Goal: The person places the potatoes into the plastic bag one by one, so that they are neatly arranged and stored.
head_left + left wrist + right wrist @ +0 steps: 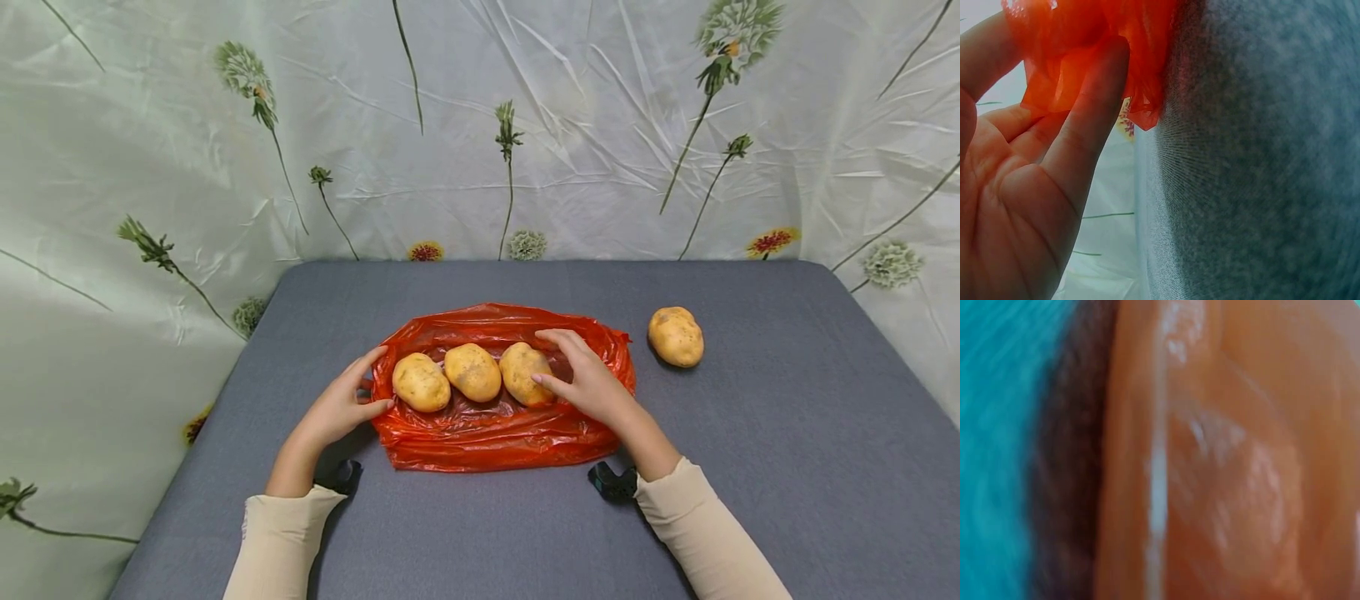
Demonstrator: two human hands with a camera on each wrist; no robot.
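Three yellow-brown potatoes lie in a row inside a red plastic bag: a left potato [421, 382], a middle potato [472, 372] and a right potato [522, 372]. The bag [480, 450] is spread wide, its mouth facing up. My left hand [341, 406] holds the bag's left edge; in the left wrist view, thumb and fingers stand on either side of the red plastic [1141, 56]. Beside the right potato, my right hand [596, 383] has its fingers spread and relaxed, the thumb overlapping the potato's edge. The right wrist view is blurred, with translucent plastic [1235, 487] filling much of it.
A loose potato [676, 337] sits to the right of the bag on the grey table [787, 467]. Behind the table and along its left side hangs a pale curtain [450, 167] with a flower print. Black wrist devices [613, 482] show below both hands.
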